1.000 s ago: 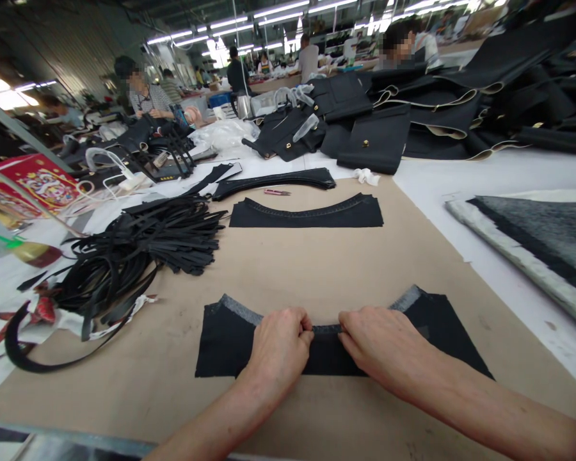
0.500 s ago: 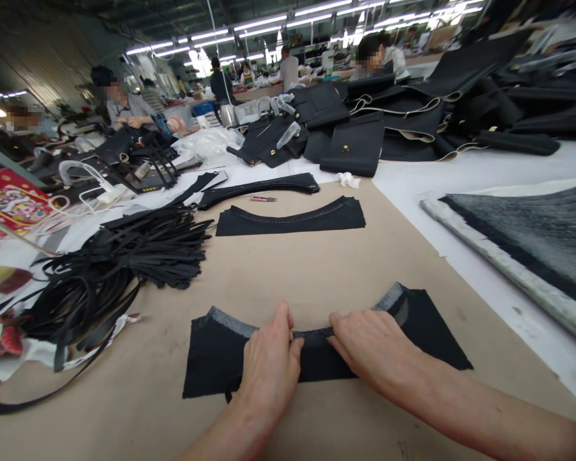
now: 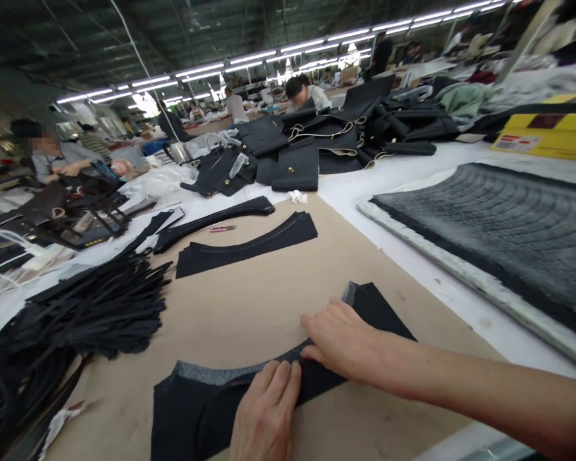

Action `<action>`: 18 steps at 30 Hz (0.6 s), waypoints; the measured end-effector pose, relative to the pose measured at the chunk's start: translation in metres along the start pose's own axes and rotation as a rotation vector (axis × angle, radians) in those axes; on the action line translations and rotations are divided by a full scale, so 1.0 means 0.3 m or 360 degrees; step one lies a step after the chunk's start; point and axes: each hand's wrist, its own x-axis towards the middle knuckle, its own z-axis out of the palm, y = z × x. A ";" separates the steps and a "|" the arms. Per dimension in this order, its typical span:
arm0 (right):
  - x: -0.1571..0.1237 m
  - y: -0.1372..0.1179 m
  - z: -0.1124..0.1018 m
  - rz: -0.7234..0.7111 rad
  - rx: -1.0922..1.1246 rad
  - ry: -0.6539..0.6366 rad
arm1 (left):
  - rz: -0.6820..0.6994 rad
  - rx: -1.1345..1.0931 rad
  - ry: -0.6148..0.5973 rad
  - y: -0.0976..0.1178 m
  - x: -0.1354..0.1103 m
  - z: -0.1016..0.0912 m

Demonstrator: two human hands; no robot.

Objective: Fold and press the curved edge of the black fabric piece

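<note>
A black panel (image 3: 180,419) with a concave upper edge lies on the brown board, and a grey band (image 3: 206,374) follows that curve. Over its left half a narrow black strip (image 3: 218,400) arcs loosely toward my fingers. My left hand (image 3: 266,413) rests on the panel near the middle, fingers side by side, laid flat across the strip. Just right of it, my right hand (image 3: 340,339) is closed at the curved edge, thumb and bent fingers gripping what looks like the strip; the fingers hide the exact hold.
Beyond lie another curved black panel (image 3: 249,243), a stack of curved pieces (image 3: 216,223) and small red-handled snips (image 3: 223,228). Black strips (image 3: 110,307) heap at left. A quilted grey slab (image 3: 489,237) is at right. Black bag parts (image 3: 295,166) pile behind; co-workers sit farther back.
My left hand has gone from an upright pinch to flat fingers on the panel. The right hand stays at the curved edge. The camera view has turned right and tilted.
</note>
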 end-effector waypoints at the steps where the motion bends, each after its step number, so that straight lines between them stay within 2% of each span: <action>1: 0.006 0.019 -0.038 0.0030 0.0050 -0.0110 | 0.0037 0.0037 -0.0015 -0.001 -0.008 0.004; 3: 0.014 0.062 -0.109 0.0065 0.0122 -0.0314 | 0.0043 0.0090 -0.0076 0.002 -0.023 0.014; 6: 0.019 0.114 -0.167 0.0150 0.0188 -0.0472 | -0.0053 0.0202 -0.0116 0.018 -0.042 0.029; 18: 0.052 0.126 -0.116 0.0219 0.0162 -0.0530 | -0.0038 0.0349 0.0031 0.040 0.005 0.030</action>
